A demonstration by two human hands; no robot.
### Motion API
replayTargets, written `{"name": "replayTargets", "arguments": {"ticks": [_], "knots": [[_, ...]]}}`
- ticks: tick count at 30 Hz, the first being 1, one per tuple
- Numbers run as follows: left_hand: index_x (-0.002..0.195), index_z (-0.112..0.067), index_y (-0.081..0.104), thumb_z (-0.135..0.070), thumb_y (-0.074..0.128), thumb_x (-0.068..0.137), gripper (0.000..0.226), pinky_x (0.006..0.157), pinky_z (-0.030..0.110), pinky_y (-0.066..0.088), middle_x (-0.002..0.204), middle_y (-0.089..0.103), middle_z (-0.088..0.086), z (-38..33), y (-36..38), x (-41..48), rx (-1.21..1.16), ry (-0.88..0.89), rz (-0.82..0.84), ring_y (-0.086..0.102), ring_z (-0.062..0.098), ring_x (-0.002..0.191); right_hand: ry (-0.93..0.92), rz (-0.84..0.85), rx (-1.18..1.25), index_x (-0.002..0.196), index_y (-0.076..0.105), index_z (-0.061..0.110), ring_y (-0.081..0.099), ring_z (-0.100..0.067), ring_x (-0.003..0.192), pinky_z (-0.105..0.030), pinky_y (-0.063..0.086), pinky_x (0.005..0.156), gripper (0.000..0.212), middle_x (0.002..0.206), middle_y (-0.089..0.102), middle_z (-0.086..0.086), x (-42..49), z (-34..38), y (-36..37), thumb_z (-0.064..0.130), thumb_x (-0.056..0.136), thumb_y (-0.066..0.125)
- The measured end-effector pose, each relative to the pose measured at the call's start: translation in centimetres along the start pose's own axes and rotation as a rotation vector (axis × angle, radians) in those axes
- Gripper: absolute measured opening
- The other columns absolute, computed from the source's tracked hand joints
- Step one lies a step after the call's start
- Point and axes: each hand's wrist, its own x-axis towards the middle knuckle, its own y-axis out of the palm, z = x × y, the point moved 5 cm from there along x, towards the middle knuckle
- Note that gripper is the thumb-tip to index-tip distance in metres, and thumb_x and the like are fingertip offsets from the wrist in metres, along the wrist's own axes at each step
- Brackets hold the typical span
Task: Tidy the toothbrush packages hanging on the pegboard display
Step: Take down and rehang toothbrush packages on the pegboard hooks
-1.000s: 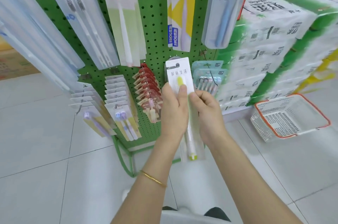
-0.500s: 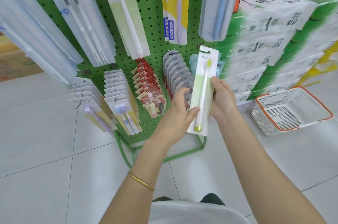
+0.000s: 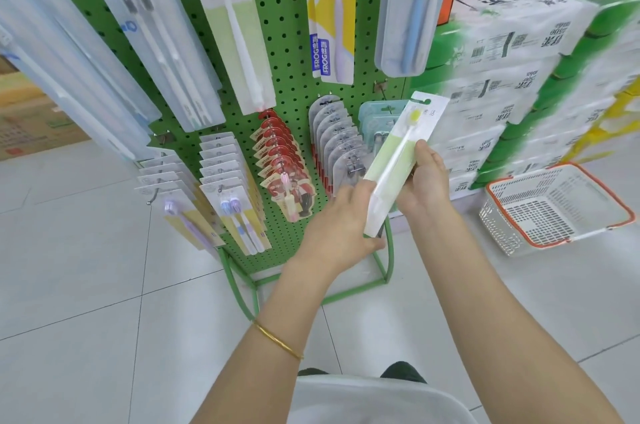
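Note:
A long white-and-green toothbrush package (image 3: 398,160) with a yellow-headed brush is tilted in front of the green pegboard (image 3: 287,42), its hang hole up and to the right. My right hand (image 3: 424,181) grips its middle from the right side. My left hand (image 3: 343,219) holds its lower end, thumb under the bottom edge. Behind the package hang rows of small grey packs (image 3: 334,139) and teal packs (image 3: 375,118). A matching package with a red-headed brush (image 3: 232,18) hangs on the upper row.
More toothbrush packs fill the board: red ones (image 3: 280,160), white-and-yellow ones (image 3: 225,195) and long ones above. Stacked tissue cartons (image 3: 519,60) stand to the right. A white and orange shopping basket (image 3: 550,205) sits on the tiled floor.
The package was lifted off the lower middle hook area and carried right and up, tilting its top rightward. My left hand slid down to its lower end.

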Motion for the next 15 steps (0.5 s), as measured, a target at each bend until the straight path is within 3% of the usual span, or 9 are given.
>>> {"name": "replayTargets", "arguments": {"ticks": [3,5,7,9,11,13,15], "knots": [[0.133,-0.020,0.026,-0.022,0.064,0.082,0.063,0.072,0.038,0.048,0.120,0.044,0.008,-0.3,-0.1,0.1,-0.045,-0.001,0.048,0.055,0.028,0.089,0.064,0.069,-0.021,0.103,0.054,0.010,0.057,-0.027,0.084,-0.044,0.053,0.083,0.020,0.092,0.056,-0.013,0.1,-0.6,-0.3,0.029,0.099,0.049],[0.135,-0.020,0.025,-0.014,0.057,0.084,0.060,0.061,0.032,0.044,0.112,0.046,0.008,-0.1,-0.2,0.2,-0.178,-0.021,0.090,0.054,0.023,0.073,0.129,0.098,-0.048,0.099,0.057,0.013,0.058,-0.025,0.077,-0.040,0.052,0.077,0.025,0.084,0.058,-0.008,0.0,-0.8,-0.6,0.037,0.097,0.050],[0.140,-0.023,0.022,-0.009,0.050,0.089,0.060,0.054,0.028,0.041,0.103,0.044,0.005,0.2,-0.1,0.3,-0.287,-0.057,0.138,0.051,0.017,0.065,0.158,0.115,-0.064,0.095,0.055,0.013,0.061,-0.022,0.072,-0.037,0.053,0.071,0.021,0.081,0.060,-0.006,-0.1,-1.1,-1.1,0.034,0.096,0.053],[0.141,-0.023,0.022,-0.005,0.044,0.092,0.057,0.065,0.034,0.052,0.109,0.047,0.004,0.7,0.0,0.4,-0.413,-0.120,0.170,0.060,0.019,0.075,0.143,0.102,-0.128,0.095,0.054,0.011,0.062,-0.019,0.072,-0.032,0.053,0.064,0.008,0.082,0.062,-0.004,-0.2,-1.4,-1.6,0.019,0.095,0.055],[0.140,-0.020,0.024,0.000,0.042,0.093,0.054,0.079,0.038,0.058,0.129,0.046,0.006,1.5,0.1,0.5,-0.571,-0.206,0.186,0.067,0.023,0.090,0.127,0.088,-0.185,0.094,0.054,0.010,0.061,-0.015,0.071,-0.030,0.052,0.060,0.001,0.081,0.063,-0.003,-0.4,-1.5,-1.8,0.010,0.095,0.055],[0.138,-0.014,0.029,0.002,0.044,0.094,0.049,0.078,0.039,0.059,0.137,0.045,0.009,2.1,0.2,0.4,-0.627,-0.253,0.208,0.068,0.025,0.092,0.099,0.118,-0.255,0.089,0.057,0.012,0.062,-0.013,0.069,-0.029,0.051,0.062,0.008,0.077,0.066,0.000,-0.6,-1.3,-1.7,0.008,0.095,0.055],[0.132,-0.012,0.040,-0.006,0.051,0.095,0.039,0.078,0.040,0.058,0.131,0.053,0.009,2.5,0.2,0.3,-0.588,-0.260,0.230,0.067,0.024,0.091,0.049,0.190,-0.348,0.085,0.060,0.015,0.064,-0.009,0.064,-0.026,0.051,0.060,0.013,0.072,0.069,0.004,-0.9,-0.8,-1.3,0.008,0.094,0.055]]}}
